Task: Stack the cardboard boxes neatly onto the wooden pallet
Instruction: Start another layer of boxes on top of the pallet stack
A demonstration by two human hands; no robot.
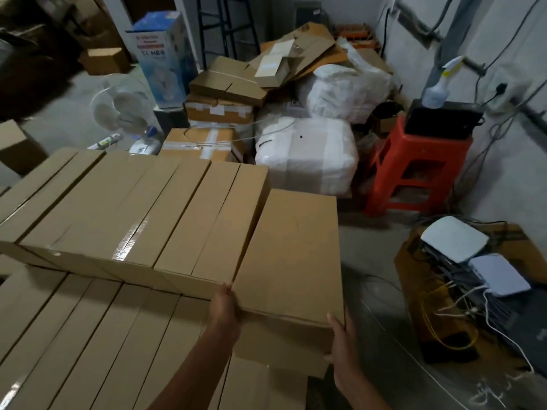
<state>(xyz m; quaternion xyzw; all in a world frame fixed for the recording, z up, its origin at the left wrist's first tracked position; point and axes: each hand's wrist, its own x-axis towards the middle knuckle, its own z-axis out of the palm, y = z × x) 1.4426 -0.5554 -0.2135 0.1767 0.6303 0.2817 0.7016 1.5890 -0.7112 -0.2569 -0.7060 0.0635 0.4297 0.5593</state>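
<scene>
A long brown cardboard box (293, 250) is held at the right end of the upper row of stacked boxes (133, 208), beside the last box there. My left hand (225, 306) grips its near left corner. My right hand (340, 350) holds the near right corner, thumb on the end face. A lower row of the same boxes (88, 335) lies in front, under my arms. The wooden pallet is hidden beneath the stack.
Behind the stack stand a white fan (124, 113), taped cartons (219, 110) and white wrapped bundles (307, 152). A red plastic stool (414, 170) holds a black case and a spray bottle (438, 90). Routers and cables lie on a box (473, 261) at the right.
</scene>
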